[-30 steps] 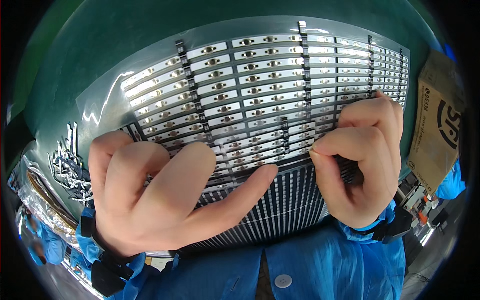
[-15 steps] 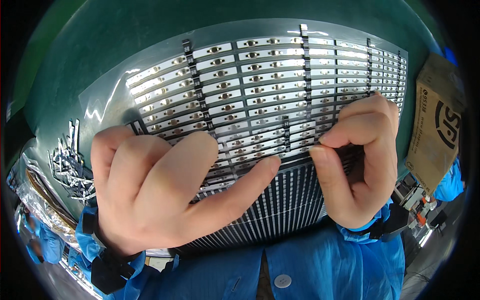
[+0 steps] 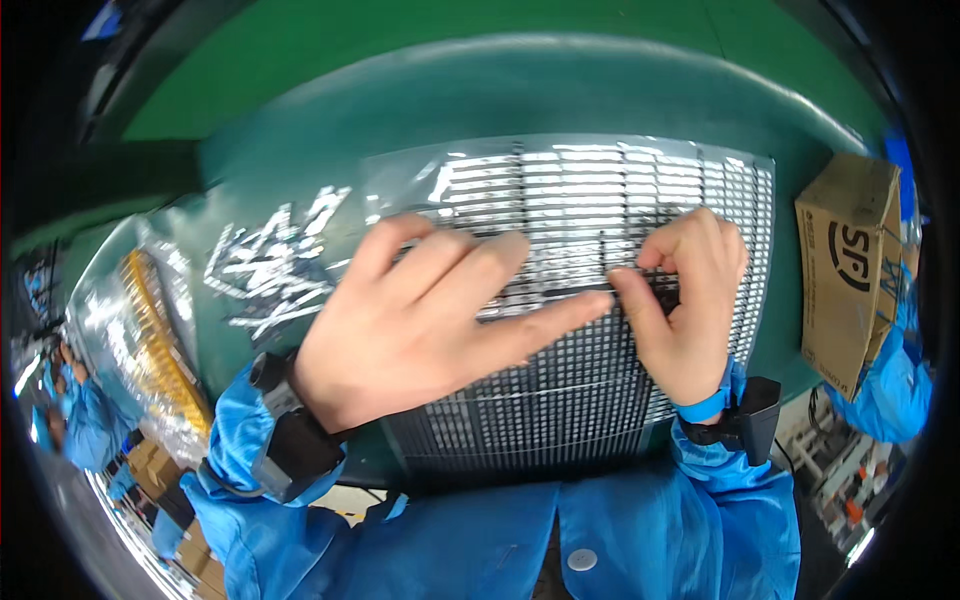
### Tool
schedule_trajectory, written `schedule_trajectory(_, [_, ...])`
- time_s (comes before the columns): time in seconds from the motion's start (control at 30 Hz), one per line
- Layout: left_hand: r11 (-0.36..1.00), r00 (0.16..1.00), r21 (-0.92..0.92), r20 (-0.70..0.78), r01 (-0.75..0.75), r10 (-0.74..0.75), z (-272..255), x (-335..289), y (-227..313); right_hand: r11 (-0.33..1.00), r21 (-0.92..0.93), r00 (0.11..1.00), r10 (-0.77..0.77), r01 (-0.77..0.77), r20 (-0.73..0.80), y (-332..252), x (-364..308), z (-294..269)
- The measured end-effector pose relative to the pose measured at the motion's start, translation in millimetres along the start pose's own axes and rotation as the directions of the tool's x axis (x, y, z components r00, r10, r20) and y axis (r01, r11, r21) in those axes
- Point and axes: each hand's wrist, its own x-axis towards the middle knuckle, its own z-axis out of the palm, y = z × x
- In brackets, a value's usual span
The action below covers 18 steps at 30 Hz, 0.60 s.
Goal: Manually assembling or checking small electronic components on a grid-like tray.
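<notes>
A large panel of small circuit strips (image 3: 620,190) lies on the green table, silvery at the far half and dark near me. My left hand (image 3: 430,310) rests flat on the panel's left part, fingers spread, thumb stretched right. My right hand (image 3: 685,290) pinches a narrow strip of the panel between thumb and bent fingers, close to my left thumb tip. Both wrists wear black straps over blue sleeves.
A pile of loose snapped-off silvery strips (image 3: 275,265) lies left of the panel. A clear bag with yellow parts (image 3: 150,340) sits at the far left. A brown cardboard box (image 3: 850,270) stands at the right. A green table edge (image 3: 480,60) curves beyond.
The view has shifted, so the panel and hands sit lower and more to the right, and the loose strips appear at left. My hands keep the same hold on the panel.
</notes>
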Motion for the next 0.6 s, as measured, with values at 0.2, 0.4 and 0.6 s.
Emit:
schedule_trajectory(0.2, [0.925,0.912,-0.265,-0.234,0.273,-0.337,-76.0,-25.6,-20.1,0.998,-0.033,0.998,-0.055,0.054,-0.033,2.8,-1.1,-4.2])
schedule_trajectory(0.4, [0.871,0.875,-0.123,-0.038,0.476,-0.483,-76.7,-77.7,-32.8,0.996,-0.028,0.996,-0.083,0.084,0.042,-6.4,-3.1,-13.3])
schedule_trajectory(0.6, [0.894,0.891,-0.072,-0.079,0.443,-0.448,-40.9,-75.5,-22.6,0.988,-0.069,0.990,-0.139,0.141,0.028,-34.6,-40.0,-24.6])
